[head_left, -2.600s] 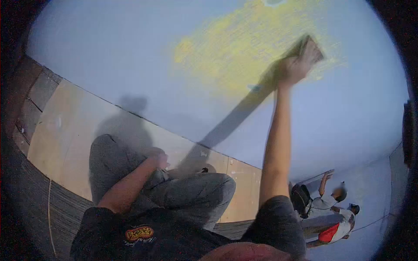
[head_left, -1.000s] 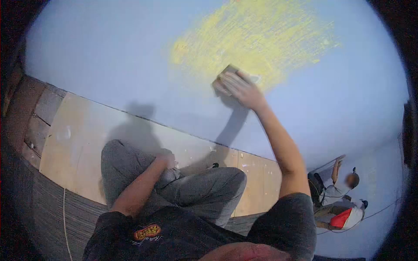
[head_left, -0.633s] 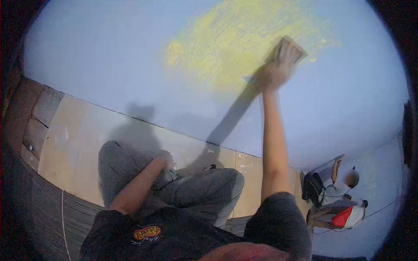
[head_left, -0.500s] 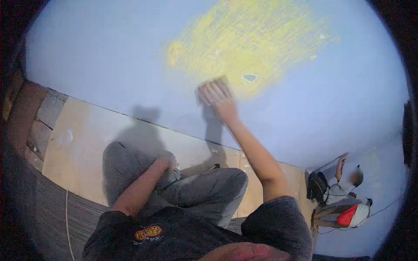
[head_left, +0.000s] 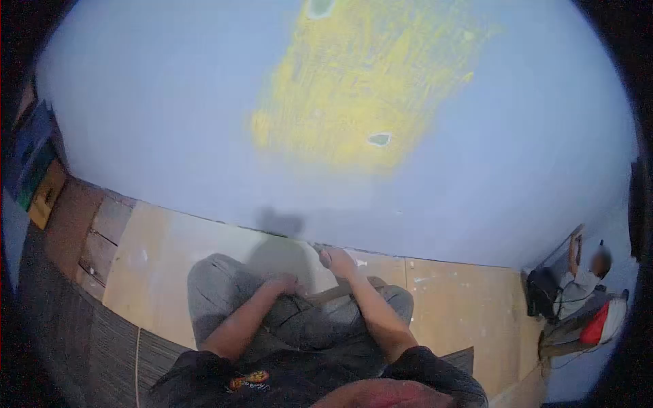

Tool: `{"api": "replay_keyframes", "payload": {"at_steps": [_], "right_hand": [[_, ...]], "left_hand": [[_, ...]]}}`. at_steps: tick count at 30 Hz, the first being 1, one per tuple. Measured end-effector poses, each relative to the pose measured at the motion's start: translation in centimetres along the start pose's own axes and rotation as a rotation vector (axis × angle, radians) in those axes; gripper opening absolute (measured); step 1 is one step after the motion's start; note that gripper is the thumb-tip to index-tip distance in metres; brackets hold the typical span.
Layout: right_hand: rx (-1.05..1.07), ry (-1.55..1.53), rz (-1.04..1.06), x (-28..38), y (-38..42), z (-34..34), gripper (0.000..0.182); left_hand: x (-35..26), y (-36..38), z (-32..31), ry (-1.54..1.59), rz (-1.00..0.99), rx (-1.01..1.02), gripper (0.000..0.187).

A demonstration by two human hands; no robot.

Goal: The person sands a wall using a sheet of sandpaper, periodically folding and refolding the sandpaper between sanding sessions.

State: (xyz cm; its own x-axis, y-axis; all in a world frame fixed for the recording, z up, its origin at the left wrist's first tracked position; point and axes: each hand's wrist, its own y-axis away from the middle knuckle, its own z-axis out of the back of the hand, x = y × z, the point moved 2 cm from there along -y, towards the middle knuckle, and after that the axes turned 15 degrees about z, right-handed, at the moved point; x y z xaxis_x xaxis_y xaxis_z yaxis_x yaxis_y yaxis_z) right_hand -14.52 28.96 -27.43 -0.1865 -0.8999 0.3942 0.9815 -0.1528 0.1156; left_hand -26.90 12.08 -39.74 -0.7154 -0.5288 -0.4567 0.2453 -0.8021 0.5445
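Note:
My right hand (head_left: 339, 264) is down near the foot of the wall, above my crossed legs, its fingers closed on a dark, flat piece that looks like sandpaper (head_left: 316, 249), seen almost edge-on. My left hand (head_left: 286, 283) lies low over my lap; its fingers are blurred and partly lost against the trousers. Before me rises a pale blue wall (head_left: 183, 122) with a large scuffed yellow patch (head_left: 347, 88). Within that patch is a small grey-green spot with a white rim (head_left: 379, 139), and another such spot (head_left: 320, 7) shows at the top edge.
Tan boards (head_left: 160, 251) cover the floor along the wall, with dark ribbed matting (head_left: 75, 340) behind them. Two people sit at the far right by the wall, one in a pale top (head_left: 577, 292), the other in red and white (head_left: 598, 323). Coloured boxes (head_left: 46, 194) stand at far left.
My right hand has come off the wall below the yellow patch and dropped toward my lap, still holding the dark piece. The view has shifted, bringing a second grey-green spot into sight.

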Motion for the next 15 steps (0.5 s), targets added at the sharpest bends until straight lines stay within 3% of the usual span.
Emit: {"api": "replay_keyframes", "payload": {"at_steps": [2, 4, 5, 6, 7, 9, 10, 12, 14, 15], "right_hand": [[0.017, -0.045, 0.078, 0.2, -0.2, 0.1, 0.036], [-0.021, -0.079, 0.074, 3.0, 0.5, 2.1, 0.033], [-0.026, -0.077, 0.166, 1.4, -0.3, 0.3, 0.035], [-0.031, -0.074, 0.258, -1.8, -1.7, -3.0, 0.037], [-0.035, -0.07, 0.349, -3.5, -2.4, -4.8, 0.04], [0.032, -0.142, 0.307, -0.7, -1.5, -2.5, 0.046], [0.011, -0.239, 0.239, -2.4, -2.0, -5.3, 0.048], [-0.032, -0.326, 0.189, 0.0, -1.3, -3.6, 0.052], [-0.12, -0.48, 0.145, 2.1, -0.8, -2.1, 0.054], [-0.183, -0.591, 0.123, 2.6, -0.8, -1.9, 0.054]], "left_hand": [[0.2, -0.6, -0.2, -0.074, 0.097, -0.01, 0.062], [0.2, -0.8, 0.0, -0.097, 0.079, -0.042, 0.066], [0.1, -0.8, 0.1, -0.107, 0.067, -0.058, 0.069], [0.8, -2.4, -1.1, 0.111, 0.133, -0.027, 0.074], [0.8, -2.1, -0.8, 0.129, 0.078, -0.085, 0.074], [1.4, -1.8, -0.3, 0.165, -0.035, -0.211, 0.076], [1.8, -3.1, -0.7, 0.354, -0.281, -0.352, 0.081], [1.2, -2.2, 0.6, 0.638, -0.143, -0.058, 0.074], [-3.8, 5.5, 5.9, 1.005, -0.257, 0.087, 0.052], [-3.4, 5.2, 5.5, 1.141, -0.286, 0.121, 0.05]]}}
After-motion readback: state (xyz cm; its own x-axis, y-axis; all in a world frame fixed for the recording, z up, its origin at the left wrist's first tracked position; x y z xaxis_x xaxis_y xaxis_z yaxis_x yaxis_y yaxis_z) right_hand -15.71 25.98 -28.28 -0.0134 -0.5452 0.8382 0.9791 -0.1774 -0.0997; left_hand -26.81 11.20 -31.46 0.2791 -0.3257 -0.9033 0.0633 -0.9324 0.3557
